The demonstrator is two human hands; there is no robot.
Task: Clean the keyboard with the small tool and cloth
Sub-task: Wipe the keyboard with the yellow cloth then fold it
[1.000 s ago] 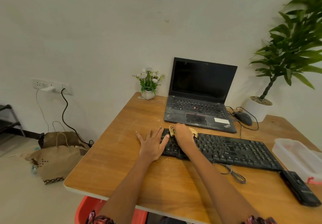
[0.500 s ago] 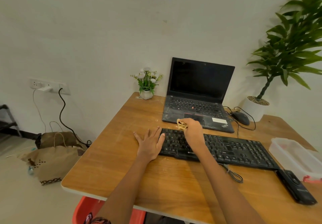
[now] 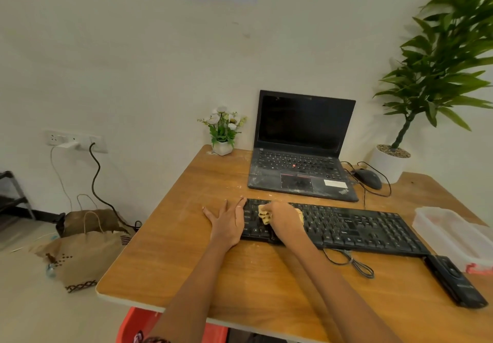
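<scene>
A black keyboard [image 3: 354, 229] lies across the wooden desk [image 3: 186, 262], its cable looped in front of it. My right hand [image 3: 284, 218] is on the keyboard's left part and grips a crumpled yellow cloth [image 3: 264, 215], which sticks out to the left of my fingers and is pressed on the keys. My left hand [image 3: 226, 220] lies flat with fingers spread, partly on the desk and partly on the keyboard's left end. No small tool shows in either hand.
A dusty open laptop [image 3: 301, 150] stands behind the keyboard, with a black mouse [image 3: 369, 178] and its cable to the right. A small flower pot [image 3: 222, 131] sits at the back left. A clear plastic box [image 3: 453, 233] and a black device [image 3: 456, 281] lie at the right.
My right hand with the cloth came back from the keyboard's far edge near the laptop to the left keys. My left hand stayed at the keyboard's left end.
</scene>
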